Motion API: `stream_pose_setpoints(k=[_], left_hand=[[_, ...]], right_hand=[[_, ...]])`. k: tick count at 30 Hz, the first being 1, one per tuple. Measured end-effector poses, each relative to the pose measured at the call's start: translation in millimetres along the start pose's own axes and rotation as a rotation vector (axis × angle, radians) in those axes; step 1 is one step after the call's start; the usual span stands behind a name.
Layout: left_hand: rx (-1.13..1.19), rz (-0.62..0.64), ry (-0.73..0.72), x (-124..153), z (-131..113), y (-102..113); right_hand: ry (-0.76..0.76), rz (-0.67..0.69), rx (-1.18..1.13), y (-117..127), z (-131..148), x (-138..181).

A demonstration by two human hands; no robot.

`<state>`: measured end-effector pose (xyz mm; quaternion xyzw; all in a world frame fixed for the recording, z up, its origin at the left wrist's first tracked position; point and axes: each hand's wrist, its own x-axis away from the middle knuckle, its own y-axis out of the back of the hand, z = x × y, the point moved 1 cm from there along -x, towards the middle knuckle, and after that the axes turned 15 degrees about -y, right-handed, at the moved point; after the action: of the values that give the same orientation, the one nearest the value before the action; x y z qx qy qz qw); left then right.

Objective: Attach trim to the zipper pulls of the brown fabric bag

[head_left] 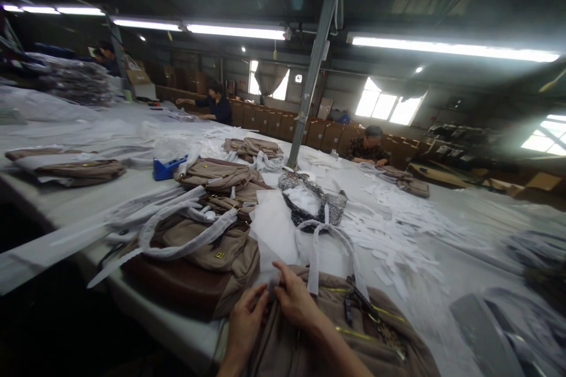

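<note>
A tan handbag [354, 336] with gold zips lies at the near edge of the white table [57, 200], its handles wrapped in white paper [325, 247]. My left hand [245, 324] and my right hand [296, 300] meet at the bag's top left corner, both with fingers pinched together on a sheet of white tissue paper [276, 230] where it meets the bag. What lies under the fingertips is hidden.
A pile of tan and brown bags [207, 247] with wrapped straps lies to the left. A patterned bag [312, 200], a blue tool [165, 168] and scattered paper scraps [398, 235] sit beyond. A steel post [309, 76] rises mid-table. Other people work at the far side.
</note>
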<state>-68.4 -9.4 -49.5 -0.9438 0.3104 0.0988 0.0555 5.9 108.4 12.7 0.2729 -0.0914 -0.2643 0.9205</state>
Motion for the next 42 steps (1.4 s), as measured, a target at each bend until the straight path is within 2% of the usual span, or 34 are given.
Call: stream_pose_setpoints(k=[4, 10, 13, 15, 17, 20, 25, 28, 31, 34, 37, 42], left_hand=[[-0.041, -0.066, 0.024, 1, -3, -2], [-0.088, -0.05, -0.013, 5, -9, -1], [-0.057, -0.064, -0.011, 4, -8, -1], [-0.007, -0.081, -0.005, 3, -9, 0], [0.004, -0.047, -0.009, 0, -11, 1], [-0.07, 0.038, -0.018, -4, -16, 4], [-0.227, 0.012, -0.114, -5, -17, 8], [-0.322, 0.029, -0.188, -4, -14, 7], [-0.362, 0.025, -0.194, -3, -12, 6], [-0.349, -0.01, -0.149, -1, -13, 7], [-0.358, 0.007, -0.095, -1, -17, 7], [-0.436, 0.054, -0.119, 0, -21, 5]], right_hand=[[-0.017, -0.014, -0.057, 4, 0, 0], [-0.123, 0.026, -0.067, 7, 8, -3], [-0.09, 0.034, -0.005, 6, 13, -3], [-0.054, 0.061, -0.022, 6, 15, -4], [-0.023, 0.093, -0.065, 6, 14, -4], [-0.017, 0.119, -0.103, 6, 11, -4], [-0.139, 0.108, -0.157, 11, 4, -6], [-0.076, 0.204, -0.102, 12, 6, -8], [-0.032, 0.271, -0.11, 10, 9, -11], [-0.053, 0.241, -0.125, 7, 8, -13], [-0.067, 0.205, -0.127, 3, 5, -13], [-0.105, 0.196, -0.042, 2, 2, -13]])
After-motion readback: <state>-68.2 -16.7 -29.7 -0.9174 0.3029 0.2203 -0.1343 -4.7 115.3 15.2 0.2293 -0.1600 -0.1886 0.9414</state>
